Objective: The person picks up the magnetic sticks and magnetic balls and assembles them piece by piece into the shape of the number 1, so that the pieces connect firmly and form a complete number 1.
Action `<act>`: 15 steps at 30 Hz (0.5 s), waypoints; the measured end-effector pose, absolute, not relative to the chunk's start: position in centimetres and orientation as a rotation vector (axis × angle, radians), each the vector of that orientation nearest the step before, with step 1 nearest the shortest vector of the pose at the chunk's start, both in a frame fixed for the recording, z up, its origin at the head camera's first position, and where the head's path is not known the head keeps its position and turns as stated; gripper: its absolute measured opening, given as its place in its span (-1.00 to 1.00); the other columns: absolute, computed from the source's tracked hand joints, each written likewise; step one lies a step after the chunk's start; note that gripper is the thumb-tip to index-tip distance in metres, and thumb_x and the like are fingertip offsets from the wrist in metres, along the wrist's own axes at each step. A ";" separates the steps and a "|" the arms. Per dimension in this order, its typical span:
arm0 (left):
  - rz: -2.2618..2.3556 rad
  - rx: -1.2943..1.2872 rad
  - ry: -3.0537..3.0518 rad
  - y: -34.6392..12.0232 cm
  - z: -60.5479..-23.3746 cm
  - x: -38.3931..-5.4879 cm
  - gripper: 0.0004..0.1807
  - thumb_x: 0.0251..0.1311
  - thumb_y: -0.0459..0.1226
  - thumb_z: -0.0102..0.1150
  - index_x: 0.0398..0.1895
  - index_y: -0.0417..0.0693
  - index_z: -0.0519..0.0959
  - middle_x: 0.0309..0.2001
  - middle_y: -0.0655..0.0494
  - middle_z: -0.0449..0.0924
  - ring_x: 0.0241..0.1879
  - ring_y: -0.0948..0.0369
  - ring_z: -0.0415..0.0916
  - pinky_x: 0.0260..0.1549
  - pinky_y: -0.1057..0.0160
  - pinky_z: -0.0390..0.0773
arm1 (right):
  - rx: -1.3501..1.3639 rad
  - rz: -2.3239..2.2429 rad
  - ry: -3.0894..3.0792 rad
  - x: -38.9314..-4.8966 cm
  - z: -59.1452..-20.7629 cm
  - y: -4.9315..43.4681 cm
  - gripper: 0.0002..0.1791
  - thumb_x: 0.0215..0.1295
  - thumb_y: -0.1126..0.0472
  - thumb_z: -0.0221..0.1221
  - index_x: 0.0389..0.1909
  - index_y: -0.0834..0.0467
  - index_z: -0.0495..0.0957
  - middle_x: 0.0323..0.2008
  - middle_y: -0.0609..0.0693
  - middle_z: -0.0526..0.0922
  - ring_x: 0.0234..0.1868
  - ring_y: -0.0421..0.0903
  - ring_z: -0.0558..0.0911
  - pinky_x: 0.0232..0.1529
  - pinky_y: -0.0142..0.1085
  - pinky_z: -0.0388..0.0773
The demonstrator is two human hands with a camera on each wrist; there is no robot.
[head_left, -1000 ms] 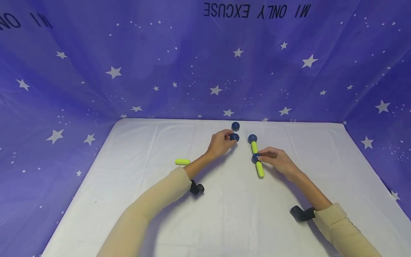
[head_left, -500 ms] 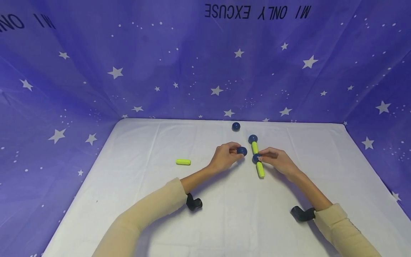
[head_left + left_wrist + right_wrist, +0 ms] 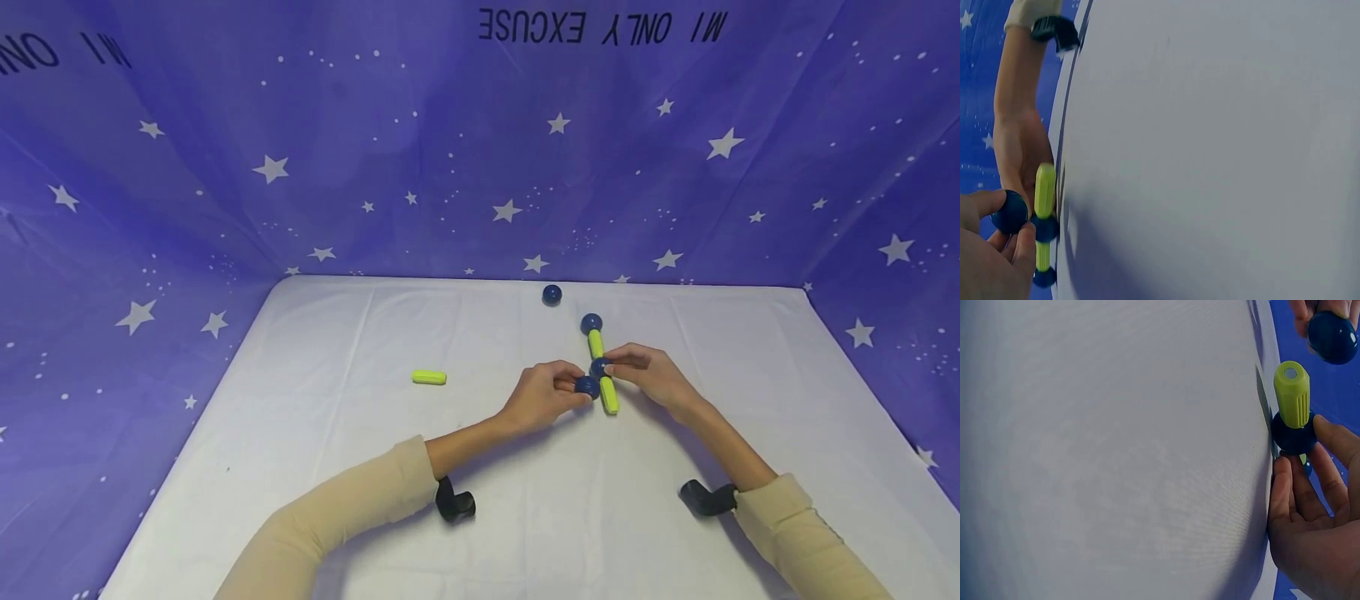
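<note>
My left hand (image 3: 546, 395) pinches a dark blue ball (image 3: 1010, 212) between thumb and fingers, close beside the joined chain of balls and rods. That chain runs from a far blue ball (image 3: 592, 323) through a yellow-green rod (image 3: 596, 343) to a middle blue ball (image 3: 1294, 432), then to a near yellow-green rod (image 3: 1293, 394). My right hand (image 3: 651, 377) holds the middle ball from the right side. The near rod's free end, with a small silvery disc in it, shows in the right wrist view.
Another blue ball (image 3: 552, 295) lies near the table's back edge. To the left, a loose yellow-green rod (image 3: 429, 377) rests on the white tablecloth (image 3: 360, 467). A purple star-printed curtain (image 3: 420, 150) hangs behind the table and at its sides.
My left hand has brought its blue ball from near the back ball toward me and right, up to the chain's near rod. The right hand and chain have stayed in place.
</note>
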State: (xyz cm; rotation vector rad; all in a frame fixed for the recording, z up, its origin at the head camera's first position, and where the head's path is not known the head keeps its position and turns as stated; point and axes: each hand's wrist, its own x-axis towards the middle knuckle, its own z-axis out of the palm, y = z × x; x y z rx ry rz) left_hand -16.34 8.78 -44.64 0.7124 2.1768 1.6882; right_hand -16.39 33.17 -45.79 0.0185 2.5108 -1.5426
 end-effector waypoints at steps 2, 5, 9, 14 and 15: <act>1.673 0.706 2.162 9.0 -44.7 -15.8 -0.66 0.12 -0.39 0.43 -0.03 -0.32 0.62 -0.26 0.03 0.75 -0.28 0.34 0.67 -0.30 0.41 0.62 | 0.014 -1.542 2.513 -16.4 -45.8 33.1 -0.53 0.35 0.07 0.30 0.17 0.25 0.55 0.15 0.23 0.59 0.27 0.21 0.45 0.27 0.20 0.23; 1.650 0.701 2.146 9.4 -44.8 -15.1 -0.66 0.12 -0.40 0.43 -0.04 -0.33 0.62 -0.26 0.03 0.75 -0.29 0.35 0.67 -0.31 0.42 0.61 | 0.005 -1.531 2.522 -16.4 -45.8 33.1 -0.52 0.35 0.06 0.30 0.17 0.25 0.55 0.16 0.22 0.59 0.27 0.21 0.46 0.25 0.20 0.24; 1.631 0.707 2.145 10.0 -45.2 -14.3 -0.67 0.10 -0.39 0.45 -0.07 -0.33 0.62 -0.30 0.05 0.75 -0.31 0.37 0.67 -0.31 0.45 0.59 | 0.003 -1.516 2.534 -16.4 -45.7 33.0 -0.51 0.34 0.04 0.31 0.16 0.24 0.56 0.16 0.21 0.59 0.27 0.20 0.45 0.23 0.20 0.26; 1.588 0.725 2.175 10.6 -45.6 -13.7 -0.67 0.07 -0.37 0.48 -0.10 -0.31 0.63 -0.32 0.09 0.75 -0.33 0.41 0.66 -0.31 0.50 0.57 | -0.001 -1.515 2.543 -16.4 -45.8 33.0 -0.52 0.34 0.05 0.31 0.16 0.25 0.56 0.15 0.21 0.60 0.27 0.21 0.45 0.23 0.19 0.25; 1.578 0.732 2.184 10.7 -45.7 -13.6 -0.66 0.07 -0.37 0.49 -0.11 -0.31 0.63 -0.32 0.09 0.75 -0.33 0.41 0.66 -0.31 0.51 0.57 | -0.002 -1.518 2.543 -16.4 -45.8 33.0 -0.52 0.34 0.06 0.31 0.16 0.25 0.56 0.14 0.22 0.60 0.27 0.21 0.45 0.24 0.19 0.24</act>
